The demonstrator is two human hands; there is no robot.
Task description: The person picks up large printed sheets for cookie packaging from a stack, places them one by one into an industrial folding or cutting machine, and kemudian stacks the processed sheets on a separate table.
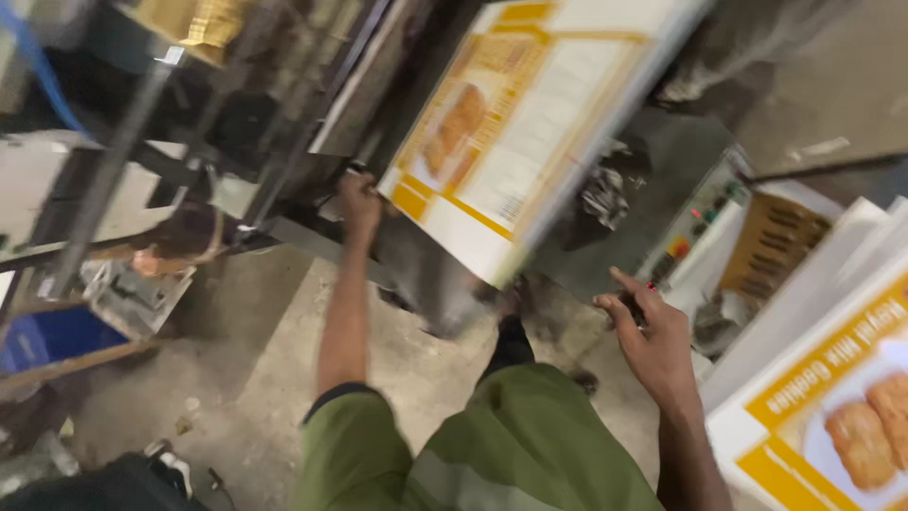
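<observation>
1. Green trousers (511, 445) filled the bottom of the view, nearest the camera, with both bare forearms reaching forward past them over a grey concrete floor (284, 378).

2. Held out ahead was a large printed sheet (530, 123), white with yellow-orange panels and a picture of biscuits, tilted steeply and blurred by motion. It sat in the upper middle of the view, in front of a dark machine frame (274, 104).

3. Left hand (359, 203): its fingers were curled closed on the sheet's lower left corner, pinching it at the edge.

4. Right hand (653, 336): fingers were spread loosely open, forefinger pointing up, gripping nothing that I could see; it hung below the sheet's right side and apart from it, near a control panel (695, 222) with small coloured buttons.

5. Judged from this, the sheet was carried by one corner only, so it could sag or crease. A second grip from the free hand on the opposite edge would have kept it flat, and the pinch was best kept at the margin, off the printed face.

6. Outward: a stack of like sheets (832, 397) lay at the right edge, and a blue bin (52, 336) stood at the far left.
</observation>
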